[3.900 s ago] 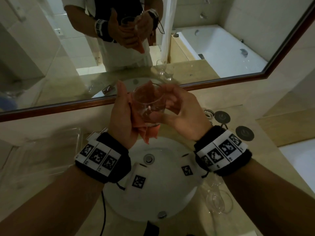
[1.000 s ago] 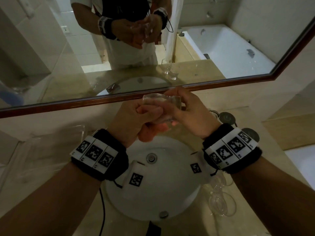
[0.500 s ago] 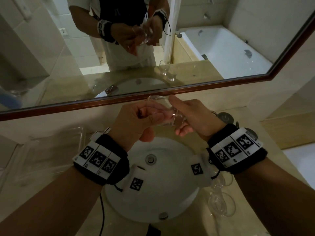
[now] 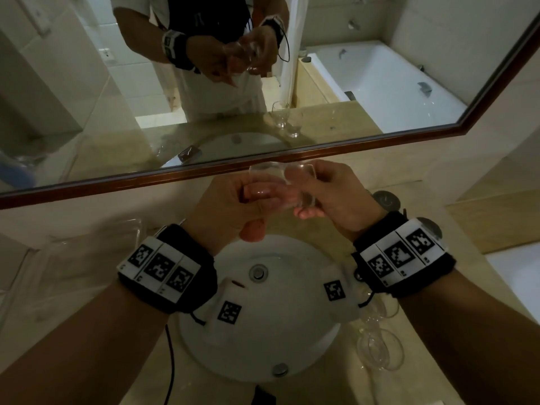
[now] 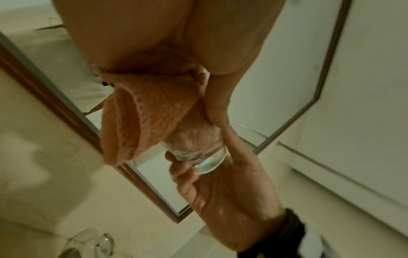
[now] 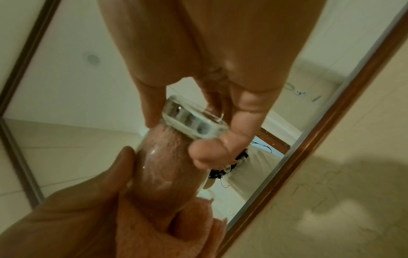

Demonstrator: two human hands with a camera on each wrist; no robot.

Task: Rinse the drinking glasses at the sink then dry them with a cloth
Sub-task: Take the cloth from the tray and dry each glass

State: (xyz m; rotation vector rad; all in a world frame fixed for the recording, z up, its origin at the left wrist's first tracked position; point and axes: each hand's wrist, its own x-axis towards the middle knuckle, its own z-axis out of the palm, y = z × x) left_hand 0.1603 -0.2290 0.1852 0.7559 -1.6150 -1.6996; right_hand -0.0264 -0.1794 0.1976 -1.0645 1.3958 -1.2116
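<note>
Against the frame from about four seconds back, the orange cloth no longer hangs loose behind the drinking glass; most of it is now stuffed inside the glass, with only a fold bulging out of the mouth. The glass has also tipped from nearly upright to lying sideways, held above the white sink in front of the mirror. The left hand grasps the mouth end, its fingers curled on the glass wall and the cloth. The right hand pinches the thick base between thumb and fingers. By count: one glass in the hands, one cloth, and two stemmed glasses lying on the table just right of the sink. One clear tray stands on the table to the left.
</note>
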